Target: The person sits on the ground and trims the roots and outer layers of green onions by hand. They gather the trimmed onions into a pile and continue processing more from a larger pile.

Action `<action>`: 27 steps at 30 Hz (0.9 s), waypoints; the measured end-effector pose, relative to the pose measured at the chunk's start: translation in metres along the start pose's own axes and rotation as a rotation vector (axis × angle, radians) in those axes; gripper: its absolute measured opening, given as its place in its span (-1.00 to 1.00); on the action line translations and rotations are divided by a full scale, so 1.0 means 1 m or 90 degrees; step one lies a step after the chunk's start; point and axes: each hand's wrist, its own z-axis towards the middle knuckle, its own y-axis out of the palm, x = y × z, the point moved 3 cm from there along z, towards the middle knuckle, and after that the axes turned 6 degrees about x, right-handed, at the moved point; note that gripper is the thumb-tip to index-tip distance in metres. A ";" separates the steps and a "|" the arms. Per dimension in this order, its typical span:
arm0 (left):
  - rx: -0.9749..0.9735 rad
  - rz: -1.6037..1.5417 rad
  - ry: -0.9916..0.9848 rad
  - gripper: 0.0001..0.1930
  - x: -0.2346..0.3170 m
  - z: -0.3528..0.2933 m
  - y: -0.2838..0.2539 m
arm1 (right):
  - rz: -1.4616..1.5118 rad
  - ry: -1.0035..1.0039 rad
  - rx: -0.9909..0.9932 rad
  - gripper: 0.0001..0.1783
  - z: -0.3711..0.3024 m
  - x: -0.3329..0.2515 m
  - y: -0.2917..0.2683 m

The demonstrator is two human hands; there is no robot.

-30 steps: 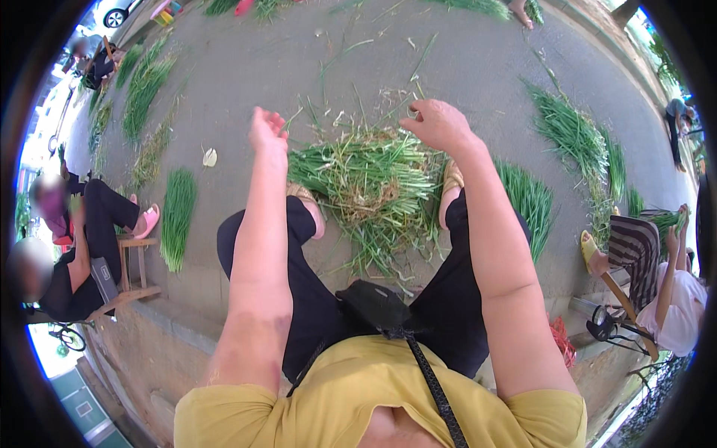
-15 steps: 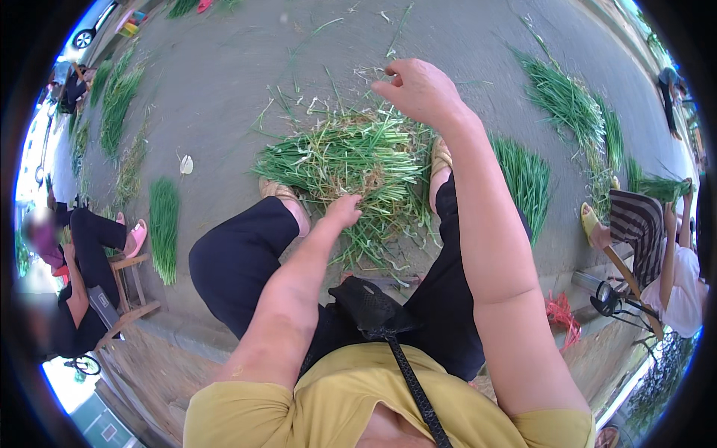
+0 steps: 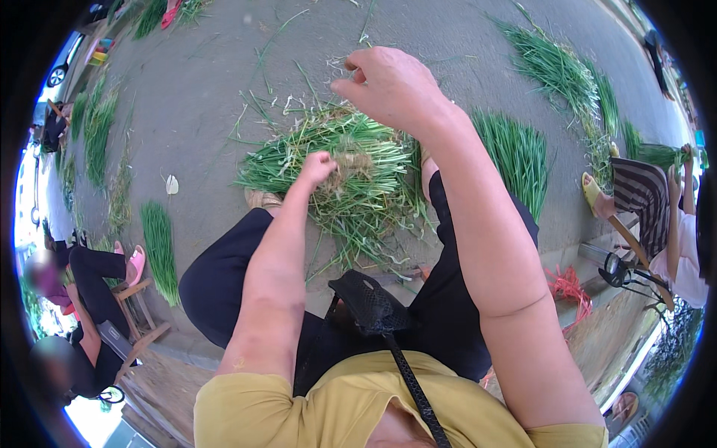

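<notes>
Grey pavement (image 3: 224,89) outdoors, green stalks scattered all over it. Main landmark is the loose pile of green chives (image 3: 351,168) on the ground right in front of my knees. My left hand (image 3: 317,166) is down on the near-left part of that pile, fingers curled together around a small tuft of stalks at the pale, rooty middle. My right hand (image 3: 392,86) is raised above the pile's far edge, fingers pinched together on what looks like a thin pale wisp; too small to say exactly what it is. A neater flat bundle of chives (image 3: 519,157) lies just right of the pile, beside my right leg. Another small bundle (image 3: 159,250) lies well left of the pile, near a wooden stool (image 3: 134,299) where another person sits. Black crossbody bag (image 3: 370,302) rests in my lap, nearer to me than the pile. Red strings (image 3: 567,284) lie right of the pile, close to a striped chair (image 3: 646,198).
</notes>
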 end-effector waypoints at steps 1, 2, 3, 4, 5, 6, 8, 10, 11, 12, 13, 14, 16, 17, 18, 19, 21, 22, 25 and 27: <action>0.031 0.010 0.059 -0.78 0.014 0.005 -0.011 | 0.006 0.000 -0.009 -0.57 0.000 -0.004 0.000; 0.063 0.018 0.117 -0.76 0.024 0.012 -0.023 | 0.012 -0.001 -0.019 -0.57 -0.001 -0.007 0.000; 0.109 0.164 0.154 -0.83 0.041 0.017 -0.031 | 0.011 -0.001 -0.015 -0.57 -0.001 -0.005 0.000; 0.147 0.271 0.220 -0.85 0.056 0.015 -0.032 | 0.010 0.000 -0.011 -0.57 -0.002 -0.004 0.001; 0.136 0.350 0.247 -0.88 0.061 0.015 -0.028 | 0.011 -0.002 -0.007 -0.57 -0.002 -0.004 0.000; 0.125 0.428 0.273 -0.90 0.066 0.014 -0.024 | 0.007 0.001 -0.009 -0.57 -0.002 -0.004 0.000; 0.101 0.561 0.270 -0.90 0.060 0.004 -0.012 | 0.000 0.001 -0.015 -0.57 -0.003 -0.005 -0.002; -0.007 0.769 0.272 -0.89 0.049 -0.003 0.009 | 0.006 0.000 -0.017 -0.57 -0.003 -0.005 -0.002; -0.020 0.777 0.278 -0.89 0.042 -0.008 0.019 | 0.009 0.000 -0.017 -0.57 -0.004 -0.005 -0.001; -0.035 0.787 0.286 -0.89 0.039 -0.015 0.028 | 0.012 -0.001 -0.015 -0.58 -0.004 -0.003 -0.001; -0.039 0.808 0.323 -0.87 0.038 -0.020 0.035 | 0.014 -0.002 -0.012 -0.58 -0.004 -0.001 0.000; -0.041 0.828 0.358 -0.86 0.042 -0.029 0.039 | 0.015 -0.005 -0.010 -0.59 -0.005 -0.001 0.001; -0.022 0.825 0.388 -0.80 0.048 -0.028 0.047 | 0.010 -0.003 -0.010 -0.60 -0.007 0.001 -0.001; 0.002 0.804 0.376 -0.76 0.043 -0.023 0.049 | 0.010 -0.006 -0.012 -0.60 -0.008 -0.001 -0.003; 0.025 0.783 0.364 -0.71 0.040 -0.018 0.052 | 0.014 -0.010 -0.009 -0.60 -0.009 -0.002 -0.004; 0.012 0.795 0.293 -0.54 0.035 -0.009 0.054 | 0.018 -0.014 -0.006 -0.61 -0.010 -0.002 -0.005; -0.052 0.739 0.163 -0.47 0.040 0.004 0.060 | 0.022 -0.008 -0.001 -0.61 -0.011 0.003 -0.007; -0.084 0.709 0.098 -0.44 0.041 0.008 0.062 | 0.023 -0.001 0.000 -0.61 -0.012 0.005 -0.007; -0.115 0.705 0.069 -0.32 0.033 0.014 0.068 | 0.027 -0.002 0.006 -0.62 -0.011 0.008 -0.007; -0.119 0.719 0.072 -0.32 0.031 0.013 0.073 | 0.027 -0.004 0.012 -0.62 -0.011 0.009 -0.007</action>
